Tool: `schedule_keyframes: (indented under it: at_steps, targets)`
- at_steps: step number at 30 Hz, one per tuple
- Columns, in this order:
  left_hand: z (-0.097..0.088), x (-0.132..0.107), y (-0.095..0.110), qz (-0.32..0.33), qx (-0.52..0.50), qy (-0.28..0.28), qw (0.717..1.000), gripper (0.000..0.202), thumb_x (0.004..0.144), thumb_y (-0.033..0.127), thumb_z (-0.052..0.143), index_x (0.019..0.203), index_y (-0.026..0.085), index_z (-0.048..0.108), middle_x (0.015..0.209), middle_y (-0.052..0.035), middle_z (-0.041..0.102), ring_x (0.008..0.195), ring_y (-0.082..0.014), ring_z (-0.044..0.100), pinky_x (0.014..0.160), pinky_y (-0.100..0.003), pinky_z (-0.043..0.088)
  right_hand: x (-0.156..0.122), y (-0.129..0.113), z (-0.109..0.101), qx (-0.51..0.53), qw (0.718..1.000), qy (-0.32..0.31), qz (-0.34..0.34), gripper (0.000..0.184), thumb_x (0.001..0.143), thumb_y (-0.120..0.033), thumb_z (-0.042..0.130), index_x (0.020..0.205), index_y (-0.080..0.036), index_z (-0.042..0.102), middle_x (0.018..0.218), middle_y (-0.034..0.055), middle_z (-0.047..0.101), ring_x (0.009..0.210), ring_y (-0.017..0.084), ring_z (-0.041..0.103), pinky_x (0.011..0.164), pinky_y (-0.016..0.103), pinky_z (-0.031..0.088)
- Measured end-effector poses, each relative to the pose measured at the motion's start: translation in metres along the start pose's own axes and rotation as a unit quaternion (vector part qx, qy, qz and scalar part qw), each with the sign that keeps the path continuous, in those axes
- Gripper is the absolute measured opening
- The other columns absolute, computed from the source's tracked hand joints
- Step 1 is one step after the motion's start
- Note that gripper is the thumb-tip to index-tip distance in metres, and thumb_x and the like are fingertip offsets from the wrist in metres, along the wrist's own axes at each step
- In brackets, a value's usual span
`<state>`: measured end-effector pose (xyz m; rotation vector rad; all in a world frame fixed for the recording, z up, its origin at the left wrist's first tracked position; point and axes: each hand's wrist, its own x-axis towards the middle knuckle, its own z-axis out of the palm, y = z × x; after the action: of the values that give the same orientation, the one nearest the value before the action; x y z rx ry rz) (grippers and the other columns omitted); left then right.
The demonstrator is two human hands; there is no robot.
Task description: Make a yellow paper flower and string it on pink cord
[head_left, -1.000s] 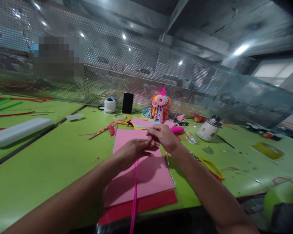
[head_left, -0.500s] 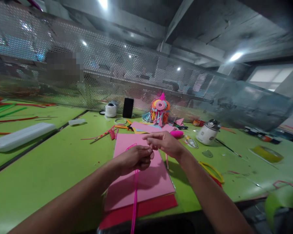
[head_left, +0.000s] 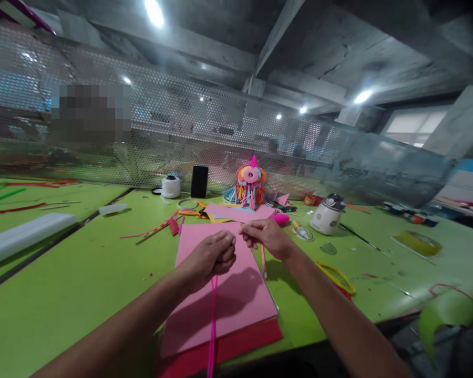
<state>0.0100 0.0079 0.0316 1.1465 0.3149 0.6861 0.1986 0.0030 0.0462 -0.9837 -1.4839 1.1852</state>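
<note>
My left hand (head_left: pixel 213 255) is closed in a loose fist over a pink foam sheet (head_left: pixel 220 286). A thin magenta cord (head_left: pixel 212 320) hangs down from it toward the table's near edge. My right hand (head_left: pixel 264 236) is just to its right, fingers pinched together; what it pinches is too small to make out. The pink sheet lies on a red sheet (head_left: pixel 236 344) on the green table (head_left: pixel 82 273).
A colourful tasselled paper ornament (head_left: pixel 249 182), a black phone (head_left: pixel 199 181), a white tape roll (head_left: pixel 171 186) and a small white pot (head_left: pixel 328 214) stand at the back by a perforated metal screen (head_left: pixel 228 136). Yellow-handled scissors (head_left: pixel 337 275) lie to the right. A white bar (head_left: pixel 23 236) lies left.
My hands have drawn slightly apart, and the left has closed on the cord. The view has tilted up a little.
</note>
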Motion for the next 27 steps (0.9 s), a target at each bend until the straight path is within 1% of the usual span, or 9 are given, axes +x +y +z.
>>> schedule_keyframes:
  at_steps: [5, 10, 13, 16, 18, 21, 23, 25, 27]
  targets:
    - [-0.003, 0.004, -0.006, 0.004, 0.054, 0.056, 0.997, 0.026, 0.089, 0.04, 0.045, 0.075, 0.018, 0.042, 0.051, 0.0095, 0.02, 0.042, -0.0046, 0.014, 0.04, -0.018, 0.006, -0.01, -0.002, 0.002, -0.075, 0.996, 0.039, -0.003, 0.031, 0.073, -0.042, 0.068, 0.074, -0.011, 0.07, 0.058, 0.0012, 0.061, 0.042, 0.008, 0.054, 0.036, 0.018, 0.035]
    - [-0.008, 0.006, -0.01, -0.031, 0.114, 0.024, 0.993, 0.026, 0.088, 0.041, 0.048, 0.078, 0.016, 0.048, 0.046, 0.0114, 0.018, 0.041, -0.0045, 0.013, 0.04, -0.018, 0.01, -0.02, -0.009, -0.001, -0.129, 0.991, 0.034, -0.016, 0.034, 0.076, -0.044, 0.063, 0.07, -0.011, 0.068, 0.058, 0.0026, 0.063, 0.042, 0.008, 0.055, 0.035, 0.017, 0.035]
    - [-0.006, 0.005, -0.01, -0.046, 0.172, 0.012, 0.984, 0.031, 0.087, 0.044, 0.048, 0.092, 0.014, 0.053, 0.047, 0.0088, 0.033, 0.041, -0.0055, 0.028, 0.042, -0.018, 0.023, -0.02, -0.01, -0.016, -0.21, 0.977, 0.024, -0.012, 0.035, 0.08, -0.044, 0.058, 0.075, -0.012, 0.069, 0.063, 0.0042, 0.066, 0.045, 0.009, 0.058, 0.038, 0.018, 0.039]
    - [-0.007, 0.006, -0.009, -0.031, 0.214, 0.032, 0.976, 0.044, 0.083, 0.046, 0.052, 0.113, 0.015, 0.048, 0.071, -0.0021, 0.057, 0.064, -0.014, 0.054, 0.056, -0.026, 0.042, -0.005, -0.015, -0.051, -0.351, 0.932, 0.094, 0.01, 0.032, 0.083, -0.041, 0.054, 0.081, -0.014, 0.07, 0.066, 0.0033, 0.069, 0.047, 0.01, 0.06, 0.042, 0.019, 0.044]
    - [-0.01, 0.009, -0.009, -0.013, 0.225, 0.07, 0.972, 0.052, 0.081, 0.048, 0.053, 0.12, 0.015, 0.044, 0.083, -0.0063, 0.06, 0.076, -0.0177, 0.057, 0.062, -0.029, 0.045, 0.014, -0.023, -0.085, -0.399, 0.903, 0.158, 0.016, 0.032, 0.086, -0.039, 0.051, 0.083, -0.012, 0.069, 0.065, 0.0034, 0.068, 0.048, 0.01, 0.06, 0.044, 0.02, 0.045]
    - [-0.018, 0.015, -0.013, -0.001, 0.235, 0.116, 0.965, 0.051, 0.081, 0.049, 0.051, 0.117, 0.012, 0.047, 0.08, -0.0065, 0.06, 0.071, -0.017, 0.056, 0.06, -0.029, 0.045, 0.051, -0.036, -0.141, -0.481, 0.839, 0.251, 0.037, 0.034, 0.09, -0.035, 0.047, 0.081, -0.009, 0.068, 0.071, 0.0051, 0.067, 0.058, 0.013, 0.062, 0.055, 0.025, 0.05]
    - [-0.022, 0.017, -0.018, 0.002, 0.264, 0.124, 0.957, 0.046, 0.081, 0.046, 0.05, 0.11, 0.011, 0.052, 0.076, -0.0059, 0.06, 0.066, -0.016, 0.056, 0.057, -0.028, 0.044, 0.076, -0.04, -0.173, -0.53, 0.794, 0.293, 0.057, 0.027, 0.09, -0.033, 0.051, 0.098, -0.011, 0.063, 0.092, 0.0063, 0.066, 0.077, 0.016, 0.064, 0.068, 0.031, 0.053]
    - [-0.025, 0.018, -0.024, 0.006, 0.319, 0.124, 0.94, 0.04, 0.082, 0.043, 0.049, 0.105, 0.012, 0.056, 0.074, -0.0056, 0.062, 0.064, -0.0162, 0.056, 0.058, -0.029, 0.045, 0.102, -0.037, -0.196, -0.573, 0.751, 0.319, 0.079, 0.028, 0.09, -0.032, 0.053, 0.111, -0.015, 0.057, 0.111, 0.0076, 0.06, 0.093, 0.019, 0.061, 0.078, 0.038, 0.052]
    - [-0.028, 0.017, -0.028, 0.009, 0.393, 0.13, 0.91, 0.035, 0.083, 0.04, 0.047, 0.103, 0.014, 0.06, 0.076, -0.0058, 0.064, 0.066, -0.0169, 0.058, 0.062, -0.03, 0.046, 0.125, -0.025, -0.213, -0.61, 0.712, 0.333, 0.102, 0.031, 0.09, -0.031, 0.054, 0.116, -0.016, 0.053, 0.116, 0.0087, 0.056, 0.098, 0.02, 0.059, 0.082, 0.041, 0.051]
